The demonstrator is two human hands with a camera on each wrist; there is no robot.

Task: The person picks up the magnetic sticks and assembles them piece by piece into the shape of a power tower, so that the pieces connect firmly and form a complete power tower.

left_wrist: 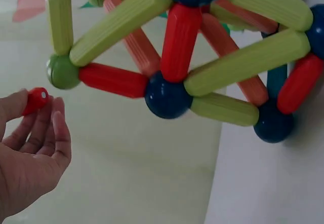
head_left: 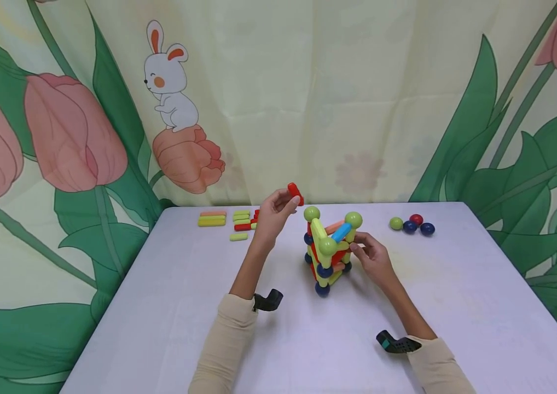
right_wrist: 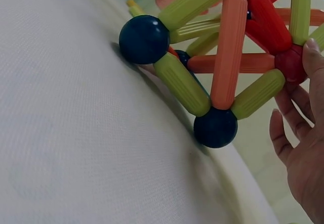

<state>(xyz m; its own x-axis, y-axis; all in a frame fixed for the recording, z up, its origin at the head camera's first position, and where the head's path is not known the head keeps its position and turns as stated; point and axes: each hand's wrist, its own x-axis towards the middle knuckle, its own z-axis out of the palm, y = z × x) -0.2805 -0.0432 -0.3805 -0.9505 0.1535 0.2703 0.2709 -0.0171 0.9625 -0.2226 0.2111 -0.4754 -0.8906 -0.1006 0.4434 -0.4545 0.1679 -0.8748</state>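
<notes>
Left hand (head_left: 273,213) is closed on a red stick (head_left: 295,193), mid-frame; by the right hand (head_left: 373,260) the tower (head_left: 326,260), right of centre, is gripped. It is already joined up to green top balls (head_left: 328,246); unused are loose sticks (head_left: 212,221), left of centre, and loose balls (head_left: 410,227), centre-right. Its far side is partly blocked by its front.

I'm missing part of the stick-and-ball frame (left_wrist: 180,41) above the left wrist view; the right wrist view is cropping the right hand (right_wrist: 310,165).

Hand (right_wrist: 308,155) holding red ball (right_wrist: 290,65), coloured rods (right_wrist: 229,51), white table (right_wrist: 101,148)
</notes>
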